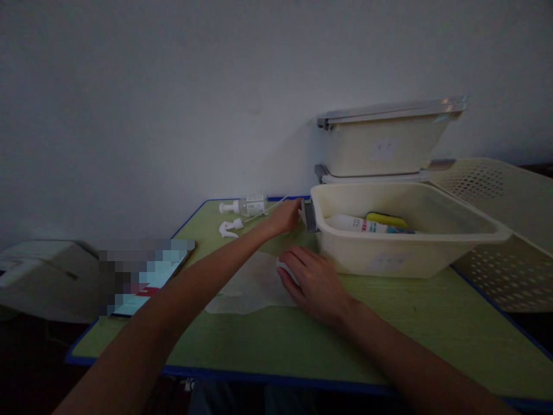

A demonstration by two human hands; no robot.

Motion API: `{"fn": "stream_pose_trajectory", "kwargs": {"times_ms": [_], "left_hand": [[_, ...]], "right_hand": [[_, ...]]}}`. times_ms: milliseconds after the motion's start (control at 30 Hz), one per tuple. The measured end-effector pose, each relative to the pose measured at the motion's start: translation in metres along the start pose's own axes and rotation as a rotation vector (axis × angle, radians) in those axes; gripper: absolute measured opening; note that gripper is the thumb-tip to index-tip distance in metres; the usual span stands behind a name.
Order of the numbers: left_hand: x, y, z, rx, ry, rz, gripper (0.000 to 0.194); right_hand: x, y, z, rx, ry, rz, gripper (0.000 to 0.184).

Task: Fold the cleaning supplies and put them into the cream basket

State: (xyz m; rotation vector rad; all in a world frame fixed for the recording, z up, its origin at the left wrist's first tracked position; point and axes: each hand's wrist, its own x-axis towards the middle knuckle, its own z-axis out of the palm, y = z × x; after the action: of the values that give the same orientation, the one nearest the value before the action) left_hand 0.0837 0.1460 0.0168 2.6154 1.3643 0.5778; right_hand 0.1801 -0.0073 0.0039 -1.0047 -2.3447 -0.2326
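My left hand point(286, 217) reaches to the left end of an open cream storage bin point(389, 256), beside its grey latch point(309, 215). Its fingers are curled and partly hidden, so what they hold, if anything, does not show. My right hand point(313, 282) is closed around a white rounded object point(283, 267), mostly covered by the fingers, in front of the bin. Under and left of that hand lies a thin translucent sheet or bag point(246, 282). Inside the bin are a white bottle point(349, 223) with red print and a yellow sponge-like item point(386, 219).
A clear pump bottle point(254, 205) lies at the back of the green table point(268, 346), near a white spray trigger point(231, 226) with a thin tube. A phone or tablet point(166, 274) is at left. Lidded bins point(380, 144) are stacked behind; a perforated basket point(514, 230) stands right.
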Motion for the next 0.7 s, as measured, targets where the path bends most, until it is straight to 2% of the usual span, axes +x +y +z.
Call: {"fn": "stream_pose_trajectory", "kwargs": {"times_ms": [100,167,300,400,500,600,700], "left_hand": [[-0.011,0.008,-0.021,-0.057,0.106,-0.001,0.026],[-0.02,0.013,-0.036,-0.126,0.174,-0.023,0.022],[-0.047,0.023,-0.055,-0.552,0.331,-0.098,0.015],[-0.071,0.029,-0.056,-0.819,0.351,-0.121,0.014],[-0.094,0.03,-0.05,-0.96,0.347,-0.104,0.014],[-0.112,0.024,-0.042,-1.029,0.304,-0.054,0.015],[-0.127,0.013,-0.036,-0.943,0.363,0.04,0.026]], "right_hand": [[0.001,0.0,-0.001,-0.005,-0.027,0.045,0.016],[0.002,0.001,-0.001,0.017,-0.042,0.091,0.015],[0.002,0.002,0.002,0.112,0.008,0.191,0.034],[0.002,0.005,0.005,0.148,0.087,0.211,0.045],[0.003,0.007,0.006,0.156,0.119,0.186,0.046],[0.003,0.007,0.006,0.163,0.098,0.18,0.045],[0.002,0.008,0.008,0.159,0.048,0.202,0.048]]}}
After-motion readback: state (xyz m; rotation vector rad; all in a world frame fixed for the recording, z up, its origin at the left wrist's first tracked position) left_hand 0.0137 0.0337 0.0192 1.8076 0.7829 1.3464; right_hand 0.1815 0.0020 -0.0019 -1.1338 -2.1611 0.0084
